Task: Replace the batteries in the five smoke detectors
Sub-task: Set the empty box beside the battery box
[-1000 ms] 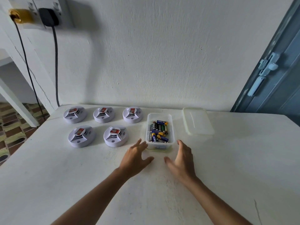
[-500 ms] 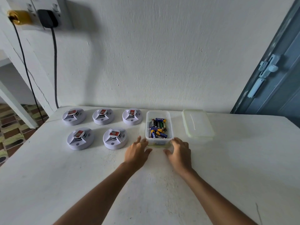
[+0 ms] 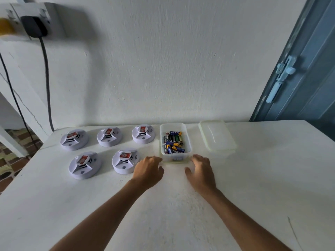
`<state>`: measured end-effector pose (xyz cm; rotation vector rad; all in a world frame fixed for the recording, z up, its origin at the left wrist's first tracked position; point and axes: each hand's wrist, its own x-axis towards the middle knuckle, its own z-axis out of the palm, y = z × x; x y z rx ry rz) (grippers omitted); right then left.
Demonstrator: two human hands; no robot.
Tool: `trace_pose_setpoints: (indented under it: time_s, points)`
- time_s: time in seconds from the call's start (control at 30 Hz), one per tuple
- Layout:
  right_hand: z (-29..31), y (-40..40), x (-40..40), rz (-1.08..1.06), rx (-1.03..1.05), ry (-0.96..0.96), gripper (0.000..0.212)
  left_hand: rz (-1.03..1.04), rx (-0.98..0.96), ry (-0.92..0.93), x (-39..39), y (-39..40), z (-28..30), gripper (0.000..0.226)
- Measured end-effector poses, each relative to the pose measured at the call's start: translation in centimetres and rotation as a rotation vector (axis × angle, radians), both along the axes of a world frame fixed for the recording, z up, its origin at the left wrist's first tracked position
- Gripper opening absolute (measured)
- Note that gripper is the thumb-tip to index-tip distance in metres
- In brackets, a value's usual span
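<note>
— Where are the batteries [image 3: 173, 142]?

— In the open tub [image 3: 187, 147], its long axis running away from the person toward the wall [image 3: 163, 60]. It sits just ahead of both hands, between them.

— Holding it?

— Not that I can tell. The left hand [image 3: 147, 171] and right hand [image 3: 200, 171] flank its near end, fingers loosely curled, gripping nothing; contact with the tub is unclear.

— And the detectors [image 3: 125, 161]?

— All five lie left of the tub, three behind, two in front. The left hand is nearer, just beside the closest one.

— Anything else?

— The lid [image 3: 215, 135] lies right of the tub on the white table [image 3: 272, 178]. A plug [image 3: 33, 27] hangs on the wall, a blue door [image 3: 304, 78] stands at right.
</note>
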<state>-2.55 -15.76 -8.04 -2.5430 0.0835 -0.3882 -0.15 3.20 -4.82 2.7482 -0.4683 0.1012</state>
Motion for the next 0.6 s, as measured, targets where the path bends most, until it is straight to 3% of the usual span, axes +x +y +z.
trace_pose_setpoints:
  time_s: [0.1, 0.2, 0.3, 0.37, 0.47, 0.6]
  points:
    - [1.1, -0.7, -1.7, -0.063, 0.260, -0.119, 0.006, 0.033, -0.125, -0.214, 0.6, 0.3, 1.4, 0.015]
    - [2.7, -2.7, -1.7, -0.307, 0.787, 0.045, 0.010, -0.051, -0.219, -0.339, 1.6, -2.1, 3.7, 0.016]
    - [4.3, -5.2, -0.9, -0.506, 1.502, 0.196, 0.006, -0.197, -0.289, -0.314, 1.7, -7.8, 5.7, 0.026]
    - [5.1, -6.5, -0.4, -0.548, 1.792, 0.221, 0.015, -0.285, -0.270, -0.174, 2.1, -12.1, 6.3, 0.037]
    - [5.9, -7.3, 0.3, -0.515, 1.940, 0.253, 0.012, -0.291, -0.071, 0.063, 3.6, -16.7, 6.0, 0.049]
    - [5.5, -8.5, 1.1, -0.506, 1.970, 0.302, 0.014, -0.279, 0.191, 0.122, 4.7, -18.4, 4.7, 0.049]
